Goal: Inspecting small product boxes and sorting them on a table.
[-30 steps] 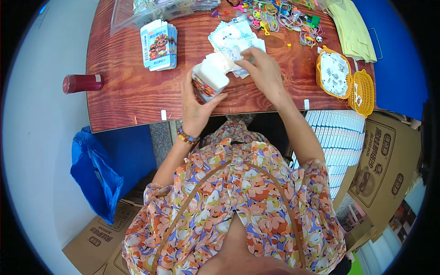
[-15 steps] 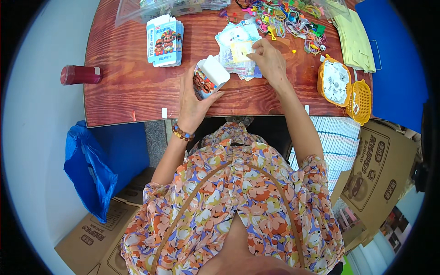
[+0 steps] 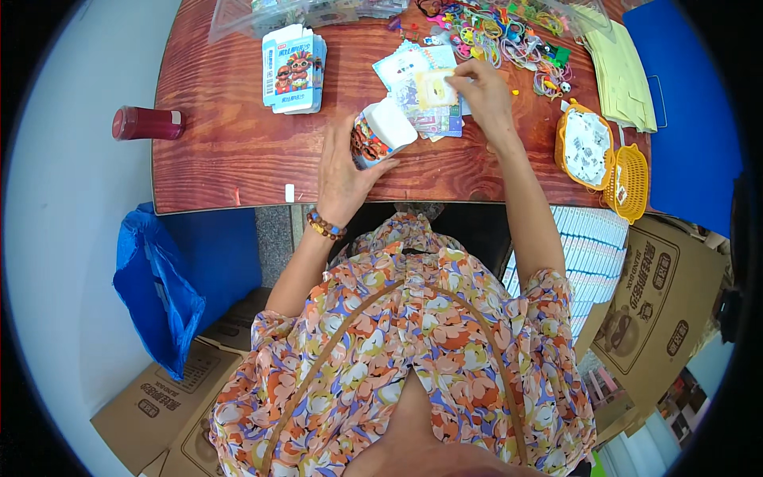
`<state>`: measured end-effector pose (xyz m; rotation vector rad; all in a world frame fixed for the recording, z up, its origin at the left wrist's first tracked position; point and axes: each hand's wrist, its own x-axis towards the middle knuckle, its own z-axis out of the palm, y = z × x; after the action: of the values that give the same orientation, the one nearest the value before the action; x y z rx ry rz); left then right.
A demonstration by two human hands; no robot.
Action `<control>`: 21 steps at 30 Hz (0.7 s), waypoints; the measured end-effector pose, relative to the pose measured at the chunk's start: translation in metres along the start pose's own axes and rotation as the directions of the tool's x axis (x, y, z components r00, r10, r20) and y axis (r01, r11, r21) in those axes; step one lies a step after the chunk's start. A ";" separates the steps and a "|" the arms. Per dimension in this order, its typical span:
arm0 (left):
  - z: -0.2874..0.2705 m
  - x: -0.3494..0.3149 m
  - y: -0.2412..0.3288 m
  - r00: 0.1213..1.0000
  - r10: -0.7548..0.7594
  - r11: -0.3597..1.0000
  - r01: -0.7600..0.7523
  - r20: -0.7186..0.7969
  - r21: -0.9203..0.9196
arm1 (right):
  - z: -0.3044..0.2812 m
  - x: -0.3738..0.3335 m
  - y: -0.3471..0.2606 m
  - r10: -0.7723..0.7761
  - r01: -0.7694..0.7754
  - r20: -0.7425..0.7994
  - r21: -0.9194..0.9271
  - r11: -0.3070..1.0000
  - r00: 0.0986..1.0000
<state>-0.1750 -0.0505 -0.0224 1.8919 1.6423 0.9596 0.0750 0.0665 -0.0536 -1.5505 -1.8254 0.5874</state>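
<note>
My left hand [image 3: 343, 171] is wrapped round a small printed cardboard box [image 3: 370, 141], tilted, with its white end flap [image 3: 393, 123] raised toward the right. Between thumb and fingers, my right hand [image 3: 483, 97] pinches a pale yellow card [image 3: 435, 89] by its right edge. That card hovers above or rests on a loose pile of printed cards [image 3: 413, 62]; which of the two I cannot tell. Up and left of my left hand lies a stack of flattened boxes [image 3: 292, 73] with the same kind of cartoon print.
Tangled colourful trinkets and cords [image 3: 509, 40] spread across the far right. Two yellow baskets [image 3: 629, 184] sit at the right edge, one holding small white packets [image 3: 586, 147]. Yellow paper sheets [image 3: 616, 79] lie beyond them. A red jar [image 3: 149, 124] lies at the left edge.
The yellow card has come slightly to the right and nearer in my right hand. My left hand and its box appear a little further right, as the whole view has shifted.
</note>
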 end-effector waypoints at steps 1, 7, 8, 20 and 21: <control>0.000 0.002 0.001 1.000 -0.016 0.999 0.015 0.014 0.034 | -0.007 0.000 0.003 0.113 -0.119 0.038 0.258 0.959 0.993; 0.011 0.014 0.008 0.998 0.061 0.994 -0.063 0.023 0.093 | -0.055 -0.032 -0.053 0.277 -0.272 0.124 0.752 0.601 0.953; 0.015 0.015 0.010 0.995 0.091 0.993 -0.093 0.038 0.074 | -0.054 -0.039 -0.059 0.188 -0.192 0.093 0.758 0.623 0.978; 0.031 0.019 0.032 0.969 0.209 0.960 -0.229 0.133 0.161 | -0.051 -0.050 -0.077 -0.040 0.062 0.098 -0.234 0.970 0.994; 0.032 0.019 0.033 0.967 0.214 0.960 -0.234 0.138 0.156 | -0.047 -0.052 -0.081 -0.033 0.054 0.093 -0.237 0.970 0.995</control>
<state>-0.1281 -0.0350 -0.0152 2.2447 1.5051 0.7913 0.0582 -0.0035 0.0257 -1.6576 -2.0545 0.4329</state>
